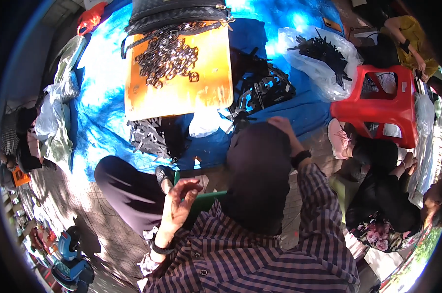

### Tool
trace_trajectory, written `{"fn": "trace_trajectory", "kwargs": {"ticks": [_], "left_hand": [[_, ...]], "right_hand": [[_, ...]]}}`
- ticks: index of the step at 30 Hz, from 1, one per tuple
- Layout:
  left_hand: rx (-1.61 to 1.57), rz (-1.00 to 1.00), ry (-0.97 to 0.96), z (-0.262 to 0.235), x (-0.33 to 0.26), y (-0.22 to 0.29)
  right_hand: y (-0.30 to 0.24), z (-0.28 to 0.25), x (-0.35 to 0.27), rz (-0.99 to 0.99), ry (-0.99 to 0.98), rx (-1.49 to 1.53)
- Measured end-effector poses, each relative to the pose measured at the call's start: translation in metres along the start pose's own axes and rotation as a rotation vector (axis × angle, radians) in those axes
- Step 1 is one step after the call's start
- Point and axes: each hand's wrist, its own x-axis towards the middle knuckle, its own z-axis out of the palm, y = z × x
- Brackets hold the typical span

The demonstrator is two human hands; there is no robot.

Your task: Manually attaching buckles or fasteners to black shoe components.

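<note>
My left hand (179, 200) is raised in front of my striped shirt, fingers apart and loosely curled, with nothing in it. It hovers over a green plastic edge (208, 200) beside my dark-trousered left leg (128, 190). My right hand (281, 124), a black band on its wrist, lies over the top of a large dark rounded shape (257, 171), which looks like my raised knee. Its fingers bend over the far side, so what they grip is hidden. Ahead lies an orange board (201, 88) with a heap of dark metal buckles (167, 58).
A blue tarp (103, 107) covers the ground, with a black woven bag (177, 14), loose black straps (262, 90) and a clear bag of straps (323, 53). A red stool (377, 110) stands right. One person in black (387, 205) sits right, another in yellow (411, 36) behind.
</note>
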Motion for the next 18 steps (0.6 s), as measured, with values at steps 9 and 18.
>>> {"fn": "trace_trajectory", "kwargs": {"ticks": [9, 18], "left_hand": [[0.022, -0.299, 0.068, -0.004, 0.035, 0.011], [0.145, -0.377, 0.081, 0.004, 0.045, -0.007]], "right_hand": [[0.048, 0.124, 0.086, -0.051, 0.374, -0.990], [0.042, 0.073, 0.140, -0.134, 0.552, -0.482]]}}
